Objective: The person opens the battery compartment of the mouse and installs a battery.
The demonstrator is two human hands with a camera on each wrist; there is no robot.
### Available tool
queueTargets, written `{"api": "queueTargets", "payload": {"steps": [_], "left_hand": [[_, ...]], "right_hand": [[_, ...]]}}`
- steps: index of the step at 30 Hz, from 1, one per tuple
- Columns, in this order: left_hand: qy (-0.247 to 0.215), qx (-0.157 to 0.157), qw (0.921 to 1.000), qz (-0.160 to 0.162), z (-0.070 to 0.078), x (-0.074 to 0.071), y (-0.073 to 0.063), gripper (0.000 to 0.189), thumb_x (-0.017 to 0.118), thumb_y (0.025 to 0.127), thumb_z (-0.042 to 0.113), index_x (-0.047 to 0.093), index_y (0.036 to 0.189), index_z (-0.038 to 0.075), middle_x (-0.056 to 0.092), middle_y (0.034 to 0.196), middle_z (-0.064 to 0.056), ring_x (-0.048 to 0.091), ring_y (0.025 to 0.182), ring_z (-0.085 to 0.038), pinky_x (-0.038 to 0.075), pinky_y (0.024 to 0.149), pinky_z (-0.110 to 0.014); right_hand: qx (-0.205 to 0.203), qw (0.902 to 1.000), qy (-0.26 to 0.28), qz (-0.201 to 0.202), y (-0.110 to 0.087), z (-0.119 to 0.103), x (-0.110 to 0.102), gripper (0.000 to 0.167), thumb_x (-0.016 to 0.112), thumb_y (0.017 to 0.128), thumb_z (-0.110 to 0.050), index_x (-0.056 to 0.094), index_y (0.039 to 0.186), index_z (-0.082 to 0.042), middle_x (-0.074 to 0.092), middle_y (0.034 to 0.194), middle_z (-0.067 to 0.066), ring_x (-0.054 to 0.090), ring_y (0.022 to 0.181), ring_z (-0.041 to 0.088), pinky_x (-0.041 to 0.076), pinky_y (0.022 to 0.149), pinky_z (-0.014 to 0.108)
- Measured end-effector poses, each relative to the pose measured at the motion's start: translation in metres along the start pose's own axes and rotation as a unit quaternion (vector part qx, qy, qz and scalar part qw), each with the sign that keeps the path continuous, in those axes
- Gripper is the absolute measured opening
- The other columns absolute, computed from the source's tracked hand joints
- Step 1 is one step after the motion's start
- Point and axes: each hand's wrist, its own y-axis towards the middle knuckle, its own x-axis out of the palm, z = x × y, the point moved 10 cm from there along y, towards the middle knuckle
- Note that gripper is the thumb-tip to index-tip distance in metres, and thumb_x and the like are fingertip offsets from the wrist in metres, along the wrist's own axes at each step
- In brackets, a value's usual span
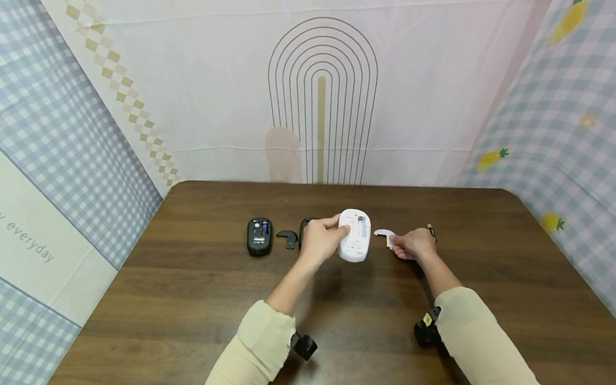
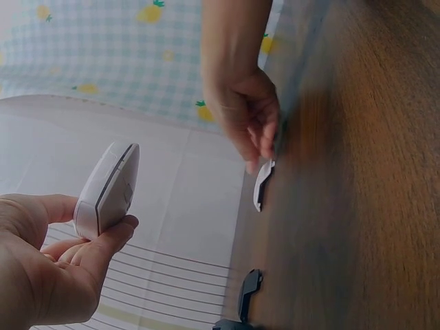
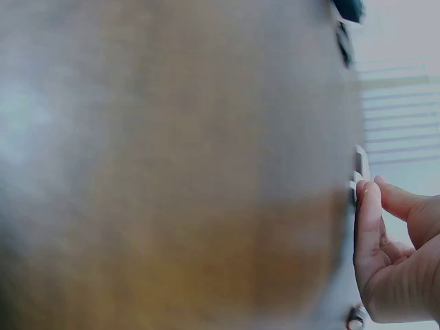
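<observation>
My left hand grips a white computer mouse above the table, thumb across its underside, which faces the head camera. The uncovered battery slot shows in that underside. In the left wrist view the same mouse appears edge-on between thumb and fingers. My right hand pinches the white battery cover at its narrow end, low over the wood. A battery with a copper-coloured end is just beyond that hand. Partly hidden behind my left hand is a black object.
To the left, a black mouse lies underside up with a blue battery in its slot. Beside it is a black battery cover. The brown wooden table ends at a patterned cloth behind.
</observation>
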Motion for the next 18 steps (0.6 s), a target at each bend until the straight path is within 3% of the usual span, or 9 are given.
{"api": "queueTargets", "payload": {"steps": [5, 8, 11, 13, 15, 18], "left_hand": [[-0.002, -0.006, 1.0000, -0.001, -0.001, 0.001, 0.000, 0.034, 0.068, 0.082, 0.016, 0.066, 0.113, 0.004, 0.066, 0.105, -0.013, 0.062, 0.096, -0.016, 0.052, 0.072, -0.026], [0.000, -0.006, 1.0000, -0.002, -0.001, 0.001, 0.000, 0.033, 0.068, 0.082, 0.016, 0.066, 0.113, 0.004, 0.066, 0.104, -0.013, 0.062, 0.096, -0.017, 0.052, 0.073, -0.026], [0.000, -0.002, 1.0000, -0.003, -0.001, 0.002, 0.000, 0.033, 0.068, 0.081, 0.015, 0.066, 0.112, 0.003, 0.066, 0.102, -0.013, 0.063, 0.095, -0.017, 0.052, 0.072, -0.026], [-0.001, -0.001, 1.0000, -0.002, -0.002, 0.002, 0.000, 0.033, 0.068, 0.081, 0.015, 0.067, 0.112, 0.004, 0.067, 0.101, -0.013, 0.063, 0.094, -0.017, 0.052, 0.072, -0.026], [0.000, -0.002, 1.0000, -0.001, -0.003, 0.002, 0.000, 0.033, 0.069, 0.081, 0.015, 0.067, 0.112, 0.004, 0.067, 0.100, -0.013, 0.064, 0.093, -0.016, 0.052, 0.071, -0.026], [-0.002, -0.004, 1.0000, -0.001, -0.004, 0.002, 0.001, 0.033, 0.068, 0.081, 0.014, 0.067, 0.112, 0.004, 0.067, 0.100, -0.013, 0.064, 0.092, -0.016, 0.052, 0.071, -0.025]], "right_hand": [[-0.031, 0.9940, -0.090, 0.055, 0.000, -0.022, -0.036, 0.032, 0.065, 0.086, -0.017, 0.065, 0.092, 0.014, 0.059, 0.047, -0.001, 0.056, 0.039, 0.005, 0.051, 0.047, 0.022], [-0.042, 0.9781, -0.177, 0.100, 0.001, -0.033, -0.064, 0.032, 0.063, 0.087, -0.023, 0.070, 0.088, 0.008, 0.057, 0.045, -0.005, 0.057, 0.041, 0.006, 0.052, 0.075, 0.032], [-0.034, 0.9587, -0.246, 0.138, 0.000, -0.038, -0.087, 0.032, 0.063, 0.088, -0.026, 0.071, 0.080, 0.004, 0.058, 0.046, -0.002, 0.064, 0.052, 0.017, 0.037, 0.096, 0.045], [-0.024, 0.9489, -0.276, 0.151, 0.001, -0.036, -0.096, 0.036, 0.062, 0.088, -0.028, 0.069, 0.082, 0.006, 0.061, 0.053, 0.006, 0.065, 0.070, 0.028, 0.035, 0.097, 0.049], [-0.014, 0.9402, -0.303, 0.156, 0.001, -0.034, -0.100, 0.044, 0.060, 0.087, -0.033, 0.066, 0.088, 0.011, 0.065, 0.071, 0.018, 0.060, 0.089, 0.039, 0.039, 0.092, 0.049], [-0.002, 0.9343, -0.324, 0.149, 0.002, -0.029, -0.101, 0.053, 0.059, 0.086, -0.039, 0.062, 0.095, 0.014, 0.061, 0.090, 0.028, 0.053, 0.095, 0.044, 0.046, 0.081, 0.047]]}}
